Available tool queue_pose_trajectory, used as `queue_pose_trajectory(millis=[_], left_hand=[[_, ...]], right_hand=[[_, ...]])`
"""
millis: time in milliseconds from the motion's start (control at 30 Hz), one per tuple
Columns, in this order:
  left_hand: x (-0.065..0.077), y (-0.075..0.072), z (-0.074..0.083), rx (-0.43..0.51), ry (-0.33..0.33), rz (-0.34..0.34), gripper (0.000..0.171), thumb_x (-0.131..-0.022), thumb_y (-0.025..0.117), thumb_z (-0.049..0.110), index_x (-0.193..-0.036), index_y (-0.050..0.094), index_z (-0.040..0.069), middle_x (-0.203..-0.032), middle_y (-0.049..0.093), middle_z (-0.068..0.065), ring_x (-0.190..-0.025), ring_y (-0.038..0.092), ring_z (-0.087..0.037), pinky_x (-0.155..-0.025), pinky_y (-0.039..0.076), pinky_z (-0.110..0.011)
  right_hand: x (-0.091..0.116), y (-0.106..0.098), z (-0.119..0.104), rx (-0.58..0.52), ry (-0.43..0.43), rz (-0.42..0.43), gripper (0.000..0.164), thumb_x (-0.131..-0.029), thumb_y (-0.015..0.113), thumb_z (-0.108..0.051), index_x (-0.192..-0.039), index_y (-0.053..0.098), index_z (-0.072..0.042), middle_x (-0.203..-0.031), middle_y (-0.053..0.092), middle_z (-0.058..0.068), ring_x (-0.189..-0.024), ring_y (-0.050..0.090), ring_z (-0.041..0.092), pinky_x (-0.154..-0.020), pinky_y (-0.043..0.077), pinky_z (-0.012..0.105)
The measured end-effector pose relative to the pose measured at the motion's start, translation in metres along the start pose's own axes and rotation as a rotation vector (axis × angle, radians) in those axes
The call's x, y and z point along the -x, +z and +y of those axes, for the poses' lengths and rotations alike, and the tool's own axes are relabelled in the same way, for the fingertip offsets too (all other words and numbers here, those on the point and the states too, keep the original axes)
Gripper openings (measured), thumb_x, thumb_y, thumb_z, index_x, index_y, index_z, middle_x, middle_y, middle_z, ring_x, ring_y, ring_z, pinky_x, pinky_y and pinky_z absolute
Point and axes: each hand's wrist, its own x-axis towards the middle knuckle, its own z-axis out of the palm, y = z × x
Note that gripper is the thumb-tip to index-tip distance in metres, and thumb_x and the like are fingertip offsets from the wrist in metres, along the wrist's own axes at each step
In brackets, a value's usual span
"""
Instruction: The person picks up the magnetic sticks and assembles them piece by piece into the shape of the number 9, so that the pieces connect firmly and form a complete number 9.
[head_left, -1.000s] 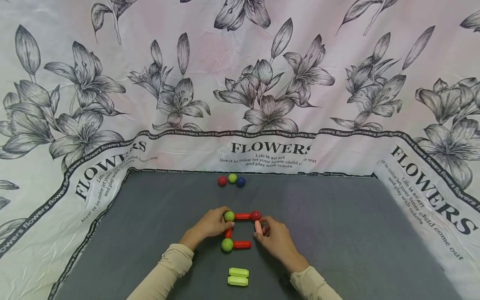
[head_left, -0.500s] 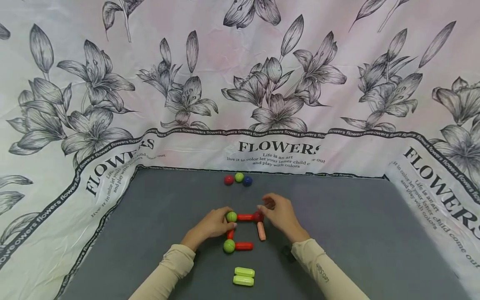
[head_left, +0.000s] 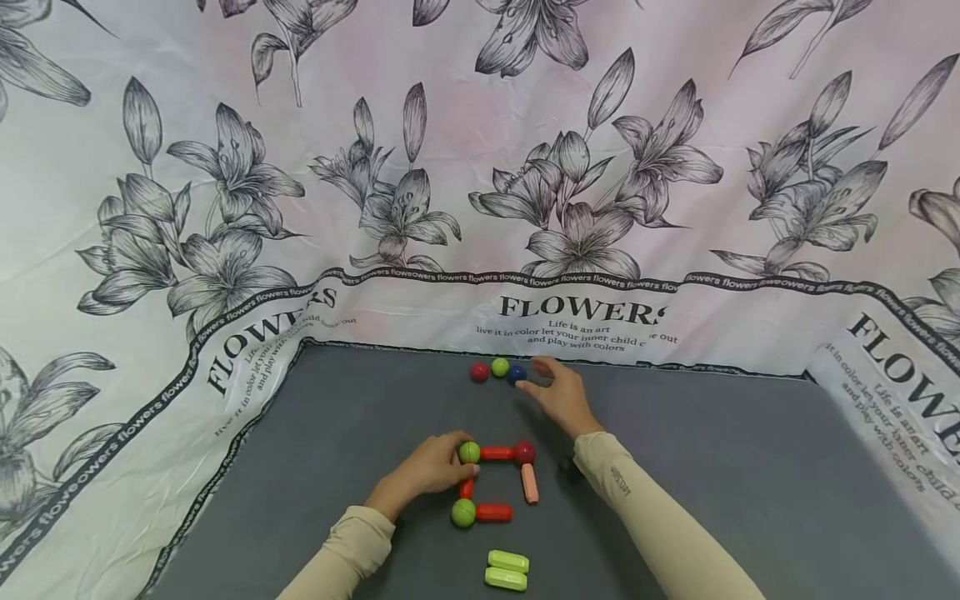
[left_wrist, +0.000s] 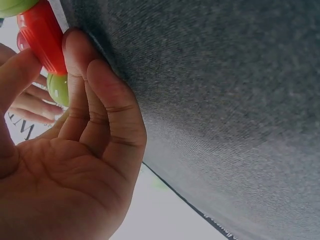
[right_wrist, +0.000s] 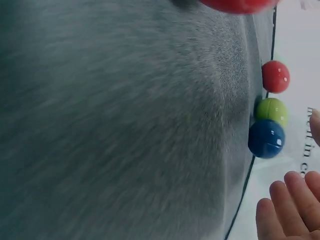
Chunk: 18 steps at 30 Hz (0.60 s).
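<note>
My left hand (head_left: 429,465) pinches the upright left red rod (left_wrist: 44,39) of a ball-and-rod figure, thumb on one side and fingers on the other. That rod runs between an upper green ball (head_left: 469,452) and a lower green ball (head_left: 463,512). From the upper ball a red rod (head_left: 497,453) leads to a red ball (head_left: 524,452), with a pink rod (head_left: 530,483) below it. Another red rod (head_left: 494,512) extends right from the lower ball. At the back, my right hand (head_left: 562,400) reaches with fingers spread beside a blue ball (right_wrist: 266,138), holding nothing.
A loose green ball (head_left: 500,367) and a loose red ball (head_left: 478,372) sit left of the blue one, near the table's back edge. Two yellow-green rods (head_left: 507,570) lie side by side at the front. A flower-printed cloth (head_left: 420,308) rises behind the grey table (head_left: 360,400).
My right hand has let go of the pink rod, which stays below the red ball, and has moved back to the blue ball. My left hand stays at the figure's left side.
</note>
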Motion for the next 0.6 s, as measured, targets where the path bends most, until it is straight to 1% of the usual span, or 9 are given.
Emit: queue_pose_trajectory(millis=[167, 267, 367, 500, 600], left_hand=[[0.003, 0.001, -0.002, 0.003, -0.019, 0.006, 0.046, -0.093, 0.071, 0.027, -0.131, 0.060, 0.003, -0.062, 0.057, 0.004, -0.052, 0.050, -0.009, -0.051, 0.041, -0.024], [0.005, 0.001, -0.004, 0.006, -0.022, 0.008, 0.047, -0.093, 0.071, 0.027, -0.132, 0.060, 0.003, -0.062, 0.056, 0.004, -0.053, 0.050, -0.009, -0.051, 0.041, -0.025], [0.006, 0.001, -0.005, 0.002, -0.008, 0.010, 0.047, -0.093, 0.071, 0.027, -0.131, 0.061, 0.002, -0.062, 0.056, 0.004, -0.053, 0.050, -0.008, -0.051, 0.041, -0.024], [0.007, 0.000, -0.004, -0.003, 0.004, 0.015, 0.047, -0.093, 0.071, 0.026, -0.131, 0.061, 0.001, -0.062, 0.056, 0.004, -0.053, 0.050, -0.008, -0.051, 0.040, -0.024], [0.008, -0.001, -0.003, 0.006, -0.003, 0.024, 0.046, -0.092, 0.071, 0.025, -0.130, 0.061, 0.001, -0.062, 0.056, 0.003, -0.053, 0.050, -0.008, -0.051, 0.040, -0.024]], right_hand=[[-0.014, 0.012, 0.002, -0.005, 0.070, -0.043, 0.062, -0.085, 0.081, -0.029, -0.138, 0.058, -0.005, -0.138, 0.063, 0.018, -0.130, 0.059, 0.035, -0.107, 0.048, 0.050], [-0.019, 0.017, 0.006, 0.007, 0.064, -0.051, 0.063, -0.085, 0.081, -0.027, -0.137, 0.057, -0.003, -0.138, 0.062, 0.020, -0.130, 0.058, 0.037, -0.109, 0.045, 0.051], [-0.021, 0.020, 0.009, 0.009, 0.056, -0.051, 0.062, -0.084, 0.081, -0.025, -0.137, 0.058, -0.002, -0.137, 0.062, 0.020, -0.130, 0.058, 0.038, -0.109, 0.044, 0.051], [-0.024, 0.023, 0.010, 0.002, 0.062, -0.066, 0.062, -0.083, 0.082, -0.027, -0.136, 0.059, -0.004, -0.137, 0.063, 0.018, -0.129, 0.059, 0.036, -0.109, 0.045, 0.051], [-0.027, 0.026, 0.010, -0.001, 0.054, -0.083, 0.062, -0.083, 0.082, -0.026, -0.136, 0.058, -0.004, -0.137, 0.063, 0.018, -0.127, 0.060, 0.036, -0.108, 0.046, 0.051]])
